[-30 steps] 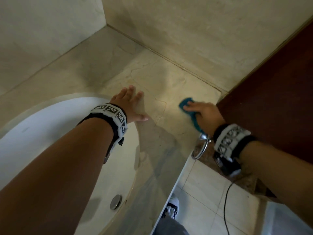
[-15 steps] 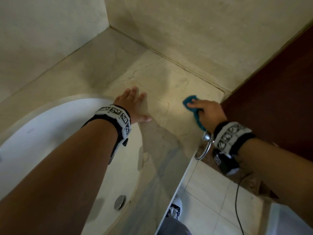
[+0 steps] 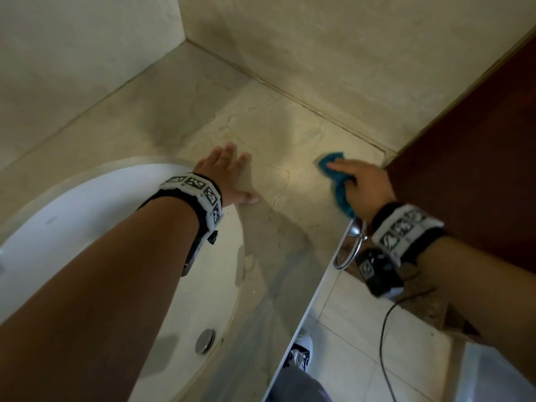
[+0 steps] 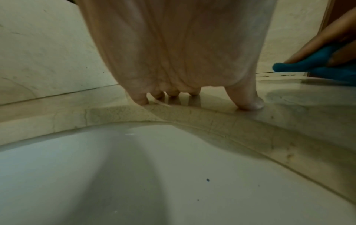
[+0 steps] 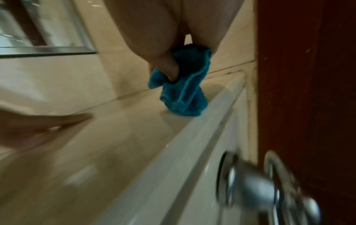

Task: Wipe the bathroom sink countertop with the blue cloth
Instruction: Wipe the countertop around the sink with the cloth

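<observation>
The right hand (image 3: 367, 185) grips the bunched blue cloth (image 3: 338, 181) against the tabletop (image 3: 290, 134), right of the white sink (image 3: 58, 216); the left hand (image 3: 229, 175) rests flat, fingers spread, beside the sink's rim.

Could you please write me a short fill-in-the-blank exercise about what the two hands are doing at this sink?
1. The right hand grips a cloth whose colour is ____.
2. The left hand rests with straight fingers on the ____, beside the white sink basin.
3. The cloth touches the countertop close to the dark ____ door.
4. The metal drain plug lies in the sink ____.

Missing words: blue; countertop; brown; basin
</observation>
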Demonstrator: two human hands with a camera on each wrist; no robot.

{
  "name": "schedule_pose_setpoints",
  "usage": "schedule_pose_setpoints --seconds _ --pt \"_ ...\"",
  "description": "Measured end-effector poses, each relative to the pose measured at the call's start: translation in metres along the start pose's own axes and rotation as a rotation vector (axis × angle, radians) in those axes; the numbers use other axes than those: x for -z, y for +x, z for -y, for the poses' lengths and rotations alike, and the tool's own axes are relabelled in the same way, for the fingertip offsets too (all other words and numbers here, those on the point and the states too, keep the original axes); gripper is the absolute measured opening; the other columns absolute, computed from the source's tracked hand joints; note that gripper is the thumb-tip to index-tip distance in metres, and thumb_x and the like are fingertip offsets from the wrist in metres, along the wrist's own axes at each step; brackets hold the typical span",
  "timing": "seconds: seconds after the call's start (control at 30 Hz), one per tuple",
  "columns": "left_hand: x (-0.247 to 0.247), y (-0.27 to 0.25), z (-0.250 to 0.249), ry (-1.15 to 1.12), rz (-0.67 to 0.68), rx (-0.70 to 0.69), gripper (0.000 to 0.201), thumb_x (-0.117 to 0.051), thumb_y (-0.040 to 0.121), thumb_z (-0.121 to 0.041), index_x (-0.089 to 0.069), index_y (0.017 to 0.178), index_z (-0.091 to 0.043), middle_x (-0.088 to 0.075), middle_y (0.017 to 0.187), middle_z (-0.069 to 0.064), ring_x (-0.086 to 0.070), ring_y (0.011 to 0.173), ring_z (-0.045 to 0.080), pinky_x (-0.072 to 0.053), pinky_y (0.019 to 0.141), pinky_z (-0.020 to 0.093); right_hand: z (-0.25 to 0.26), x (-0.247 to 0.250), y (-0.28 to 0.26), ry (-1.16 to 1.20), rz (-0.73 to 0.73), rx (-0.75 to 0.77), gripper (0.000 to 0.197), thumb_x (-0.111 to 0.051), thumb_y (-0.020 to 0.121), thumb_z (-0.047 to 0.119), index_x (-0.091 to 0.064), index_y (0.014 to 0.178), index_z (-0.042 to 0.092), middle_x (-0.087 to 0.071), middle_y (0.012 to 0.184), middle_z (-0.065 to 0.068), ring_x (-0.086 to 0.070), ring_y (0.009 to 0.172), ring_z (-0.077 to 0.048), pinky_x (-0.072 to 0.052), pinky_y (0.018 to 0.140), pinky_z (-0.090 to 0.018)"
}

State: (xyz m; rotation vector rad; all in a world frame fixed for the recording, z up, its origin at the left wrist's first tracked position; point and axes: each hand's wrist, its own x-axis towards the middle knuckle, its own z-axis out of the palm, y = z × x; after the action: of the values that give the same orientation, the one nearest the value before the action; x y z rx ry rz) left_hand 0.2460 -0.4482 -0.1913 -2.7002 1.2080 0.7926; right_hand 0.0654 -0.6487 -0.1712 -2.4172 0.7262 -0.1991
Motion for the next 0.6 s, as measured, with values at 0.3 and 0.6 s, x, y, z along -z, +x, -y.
schedule_pose_setpoints --seconds 0.3,0.6 --pt "-0.001 0.001 -0.001 0.004 -0.028 -0.006 0.098 -0.048 0.078 -0.071 0.007 0.148 -0.031 0.017 0.157 0.004 0.009 0.145 0.026 -0.007 0.117 0.045 0.002 -0.037 0.008 -0.150 0.175 0.242 0.041 -0.054 0.082 -0.008 -0.060 0.121 0.005 -0.052 0.134 -0.020 -0.048 0.126 -0.033 -0.027 0.112 -0.031" --pt "-0.001 0.002 -0.001 0.002 -0.012 0.017 0.100 -0.049 0.077 -0.072 0.008 0.148 -0.032 0.017 0.157 0.002 0.009 0.146 0.025 -0.007 0.117 0.044 0.019 -0.028 -0.024 -0.041 0.395 0.498 0.040 -0.043 0.071 0.001 -0.071 0.099 -0.001 -0.065 0.112 -0.023 -0.056 0.106 -0.019 -0.017 0.098 0.007"
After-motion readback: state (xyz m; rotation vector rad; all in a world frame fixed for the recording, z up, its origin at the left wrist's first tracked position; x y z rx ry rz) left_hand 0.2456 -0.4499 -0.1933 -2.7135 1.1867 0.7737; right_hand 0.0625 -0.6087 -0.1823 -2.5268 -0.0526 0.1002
